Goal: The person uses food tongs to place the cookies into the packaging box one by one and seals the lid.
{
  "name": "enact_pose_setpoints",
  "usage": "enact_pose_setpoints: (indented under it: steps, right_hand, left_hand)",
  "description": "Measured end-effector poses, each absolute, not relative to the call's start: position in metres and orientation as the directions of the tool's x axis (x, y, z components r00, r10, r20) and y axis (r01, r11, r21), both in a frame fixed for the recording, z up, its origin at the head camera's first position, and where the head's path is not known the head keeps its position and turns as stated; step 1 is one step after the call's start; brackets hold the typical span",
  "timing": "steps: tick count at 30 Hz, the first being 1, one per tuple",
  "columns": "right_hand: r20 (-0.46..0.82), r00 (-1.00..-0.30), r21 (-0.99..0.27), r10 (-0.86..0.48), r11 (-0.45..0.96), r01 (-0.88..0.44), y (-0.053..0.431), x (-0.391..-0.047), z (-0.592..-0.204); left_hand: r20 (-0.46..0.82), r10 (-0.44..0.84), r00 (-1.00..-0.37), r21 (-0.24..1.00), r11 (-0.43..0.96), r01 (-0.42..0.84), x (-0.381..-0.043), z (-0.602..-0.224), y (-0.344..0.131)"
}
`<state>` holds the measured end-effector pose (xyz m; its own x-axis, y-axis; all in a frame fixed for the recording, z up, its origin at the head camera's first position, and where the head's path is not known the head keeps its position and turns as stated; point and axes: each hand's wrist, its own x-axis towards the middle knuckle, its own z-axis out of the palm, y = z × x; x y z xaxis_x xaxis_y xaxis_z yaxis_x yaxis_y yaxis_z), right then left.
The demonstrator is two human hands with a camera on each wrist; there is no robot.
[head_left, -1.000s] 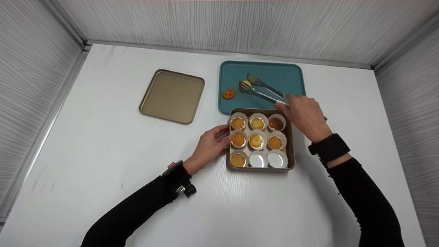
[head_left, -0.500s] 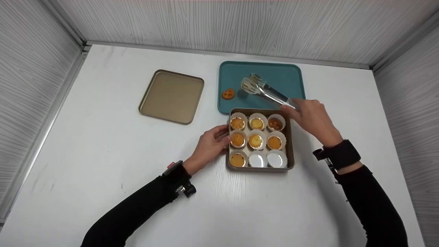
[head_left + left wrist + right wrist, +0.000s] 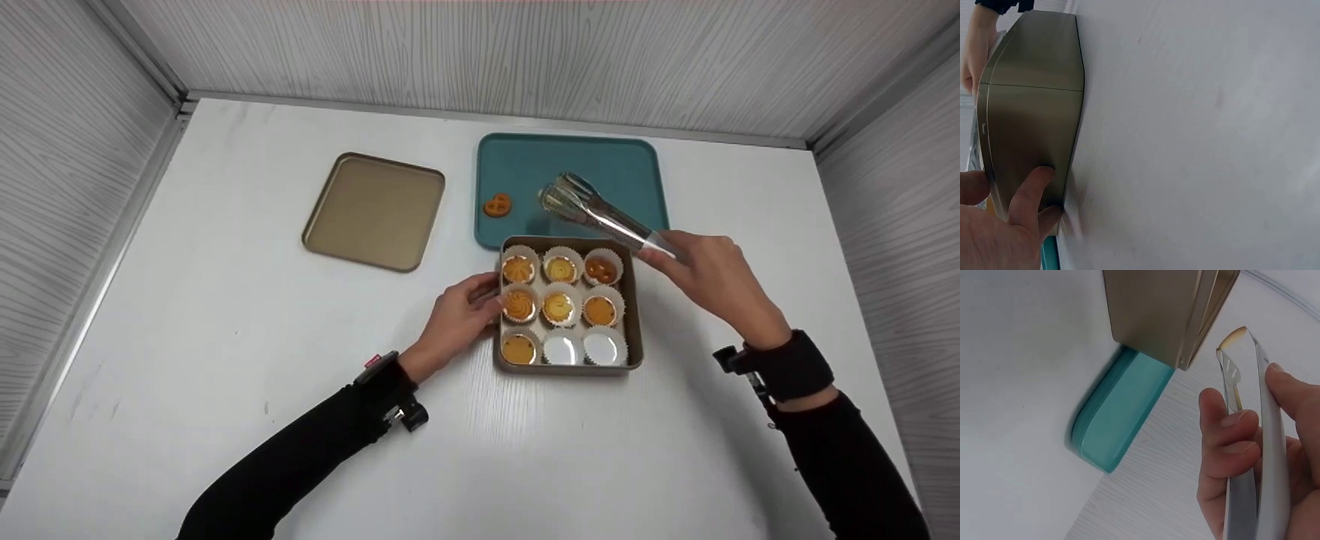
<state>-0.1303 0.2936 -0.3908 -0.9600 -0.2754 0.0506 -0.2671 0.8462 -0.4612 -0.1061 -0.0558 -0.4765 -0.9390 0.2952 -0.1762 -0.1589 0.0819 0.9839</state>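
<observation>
My left hand [image 3: 461,319] grips the left wall of a gold baking tin [image 3: 570,371]. In the left wrist view its thumb lies at the rim and its fingers against the outer wall. The tin holds rows of paper cups, most with cookies; two front cups [image 3: 602,348] have no cookie. My right hand [image 3: 712,274] holds metal tongs [image 3: 619,223] above the teal tray [image 3: 622,161]. In the right wrist view, a pale yellow cookie [image 3: 1234,337] is pinched between the tongs' tips. A pretzel-shaped cookie [image 3: 497,205] lies at the tray's left.
A flat gold lid [image 3: 375,210] lies at the back left of the white table [image 3: 225,315]. Pale wood-grain panels [image 3: 480,60] enclose the table at the back and sides. The tin's back edge overlaps the tray's front edge in the head view.
The tongs have closed on the round cookie and lifted it off the tray. My right hand has moved right and toward the front with them. The left hand stays at the tin.
</observation>
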Motion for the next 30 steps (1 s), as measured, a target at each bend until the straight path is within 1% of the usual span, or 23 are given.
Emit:
enact_pose_setpoints:
  steps: [8, 14, 20, 25, 30]
  right_hand:
    - [0.025, -0.925, -0.417, -0.38, 0.837, -0.355, 0.315, -0.099, -0.378]
    - [-0.01, -0.903, -0.401, -0.429, 0.829, -0.39, 0.327, -0.083, -0.372]
    - [-0.038, -0.876, -0.418, -0.482, 0.803, -0.424, 0.333, -0.075, -0.375]
    - [-0.105, -0.86, -0.439, -0.5, 0.799, -0.411, 0.337, -0.073, -0.375]
    - [-0.137, -0.848, -0.419, -0.511, 0.806, -0.418, 0.338, -0.071, -0.371]
  left_hand:
    - [-0.207, 0.296, -0.933, 0.978, 0.077, -0.193, -0.106, -0.474, -0.058]
    - [-0.235, 0.291, -0.928, 0.972, 0.071, -0.224, -0.105, -0.475, -0.058]
    - [-0.216, 0.307, -0.927, 0.976, 0.063, -0.207, -0.104, -0.475, -0.057]
    - [-0.205, 0.307, -0.929, 0.979, 0.068, -0.193, -0.104, -0.475, -0.055]
    - [-0.193, 0.306, -0.932, 0.981, 0.061, -0.183, -0.104, -0.475, -0.055]
